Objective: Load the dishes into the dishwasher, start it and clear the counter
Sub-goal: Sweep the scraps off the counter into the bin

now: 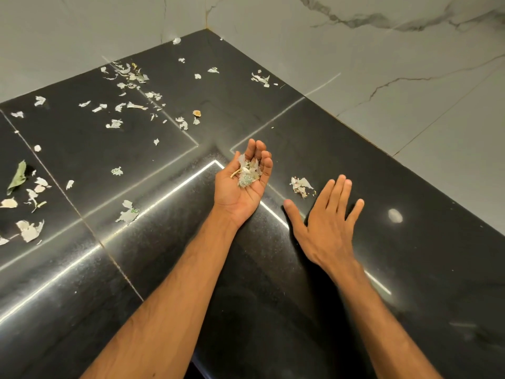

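My left hand [240, 187] is turned palm up over the black stone counter [355, 149], cupped around a small heap of torn paper scraps [248, 173]. My right hand [328, 222] lies palm down on the counter with its fingers spread, holding nothing. Just beyond its fingertips sits a little pile of scraps [300, 186]. Many more white paper and peel bits are scattered over the counter's left and far parts, such as a large printed piece [128, 213] and a cluster near the back wall [128, 75].
A green leaf [17, 176] lies at the far left edge, and a small brown crumb [197, 113] sits mid-counter. Marble-look wall tiles [355, 50] close the corner behind and to the right. The counter's front edge runs under my forearms.
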A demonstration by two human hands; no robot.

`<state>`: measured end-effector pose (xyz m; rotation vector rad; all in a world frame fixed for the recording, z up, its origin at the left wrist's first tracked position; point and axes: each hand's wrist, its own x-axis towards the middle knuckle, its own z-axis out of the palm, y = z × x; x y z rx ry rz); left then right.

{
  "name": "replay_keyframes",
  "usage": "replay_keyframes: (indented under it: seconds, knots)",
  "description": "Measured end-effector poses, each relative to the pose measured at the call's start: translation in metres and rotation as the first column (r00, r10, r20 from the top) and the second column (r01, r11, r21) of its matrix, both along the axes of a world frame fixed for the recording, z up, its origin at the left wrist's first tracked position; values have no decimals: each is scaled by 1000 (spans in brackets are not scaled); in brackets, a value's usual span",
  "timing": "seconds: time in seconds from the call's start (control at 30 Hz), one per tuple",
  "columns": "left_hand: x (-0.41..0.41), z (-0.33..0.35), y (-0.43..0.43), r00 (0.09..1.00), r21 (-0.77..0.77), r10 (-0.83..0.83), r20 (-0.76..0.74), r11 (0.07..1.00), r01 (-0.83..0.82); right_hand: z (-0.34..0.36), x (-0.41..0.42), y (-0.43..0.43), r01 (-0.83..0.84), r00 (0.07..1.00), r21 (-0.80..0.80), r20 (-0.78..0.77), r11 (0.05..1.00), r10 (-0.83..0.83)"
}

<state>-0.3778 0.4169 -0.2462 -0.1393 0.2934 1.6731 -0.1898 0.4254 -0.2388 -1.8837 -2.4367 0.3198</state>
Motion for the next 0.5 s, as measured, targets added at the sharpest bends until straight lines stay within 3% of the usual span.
replay_keyframes:
  seconds: [0.2, 0.3, 0.4, 0.5]
  knots:
    - [0, -3, 0, 1000, 4, -1, -6, 1000, 1, 1, -42, 19, -5, 1000, -40, 21, 999, 6]
    - [0, -1, -1, 1000, 4, 6, -2, 1000, -6, 12, -45, 27, -65, 994, -21, -90, 998, 63]
    - [-1, -2, -1, 1000, 10, 8, 1, 1000, -8, 23, -35, 32, -207, 945, 80, -242, 975, 221]
    - [-1, -2, -1, 1000, 13, 5, -4, 1000, -5, 22, -33, 29, -417, 890, 102, -158, 903, 428]
